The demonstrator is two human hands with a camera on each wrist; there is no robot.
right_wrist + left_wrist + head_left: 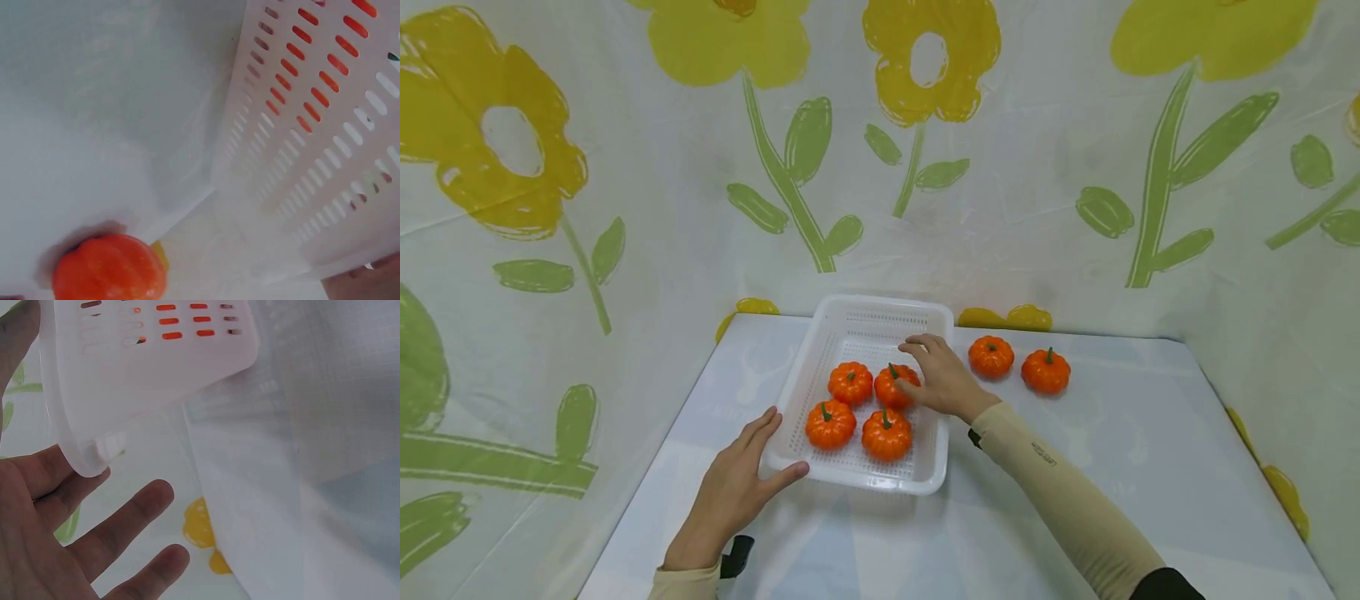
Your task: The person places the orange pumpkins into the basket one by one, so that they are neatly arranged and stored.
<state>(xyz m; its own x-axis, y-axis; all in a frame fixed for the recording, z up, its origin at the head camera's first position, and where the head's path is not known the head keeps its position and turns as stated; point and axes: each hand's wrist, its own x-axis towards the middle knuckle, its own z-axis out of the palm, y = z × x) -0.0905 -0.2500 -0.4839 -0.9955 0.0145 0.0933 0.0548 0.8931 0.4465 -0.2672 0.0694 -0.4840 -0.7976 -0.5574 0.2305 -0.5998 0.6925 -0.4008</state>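
A white perforated plastic basket [857,477] stands on the table with several small orange pumpkins in it. My left hand [733,479] spreads around the basket's near left corner, touching the rim with mostly straight fingers; the left wrist view shows the basket wall [144,381] beside them. Over the basket's right side reaches my right hand [943,379], its fingers parted and slightly bent. Its thumb is at a pumpkin [891,392], partly covering it; I see no clear grip. Only a sliver of that hand shows in the right wrist view.
Right of the basket, two more pumpkins sit on the table: one pumpkin [991,357] closer, the other pumpkin [1046,372] farther right. A cloth wall [1015,208] printed with yellow flowers rises behind the white table [1120,450] and along both sides.
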